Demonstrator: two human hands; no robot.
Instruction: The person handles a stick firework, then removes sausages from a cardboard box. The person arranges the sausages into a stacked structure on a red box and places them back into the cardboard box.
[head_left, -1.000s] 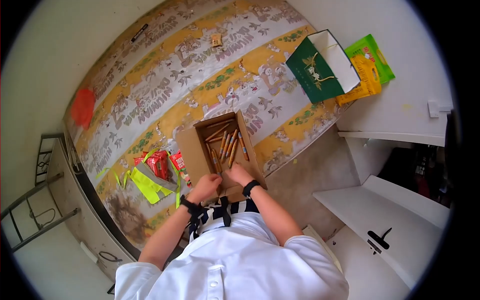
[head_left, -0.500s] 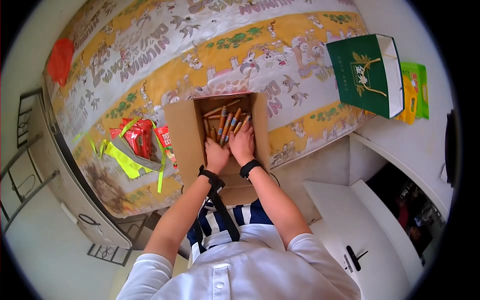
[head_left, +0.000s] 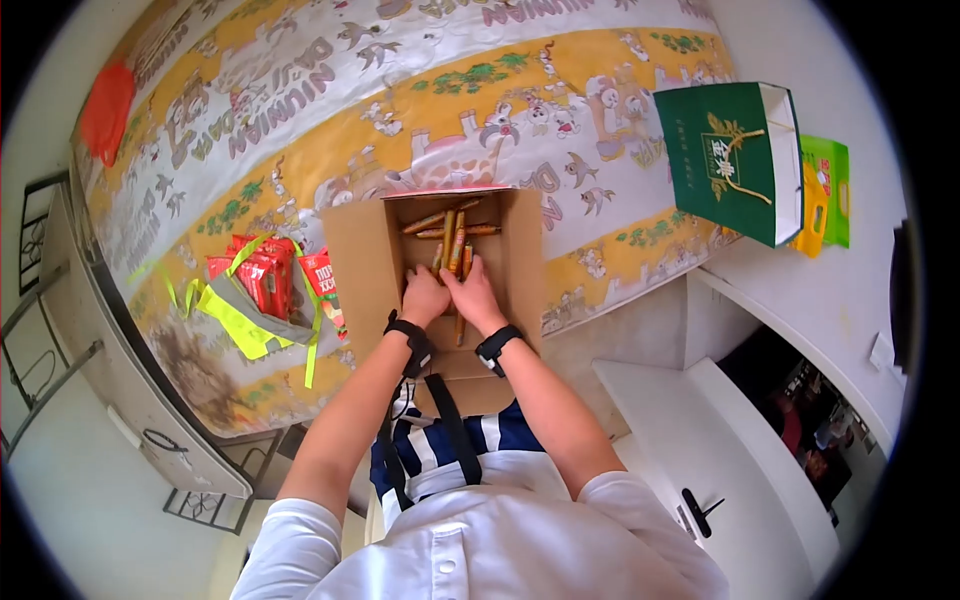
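Inside the open cardboard box [head_left: 525, 285], at the near side of the patterned cover [head_left: 370, 150], both hands reach in among slim orange-brown sticks [head_left: 457, 245]. The left hand [head_left: 425, 298] and the right hand [head_left: 474, 295] sit close together, fingers bent against the sticks that run lengthwise between them; whether either hand is clenched on one, I cannot tell. Round and loose as they look, the sticks would probably handle best under light, even pressure from both sides, fingertips low, since a push from above could make them roll. Two or so lie slanting or crosswise at the far end, where they could snag the tips of the others, so that end deserves an eye. Another stick [head_left: 460, 329] lies nearer, just below the right hand, and could get pinned under its heel. Wristbands are best kept off the box walls. To the left are red packets [head_left: 262, 282] with a neon-yellow and grey item [head_left: 238, 318]; a green paper bag [head_left: 712, 150] stands farther off, to the right.
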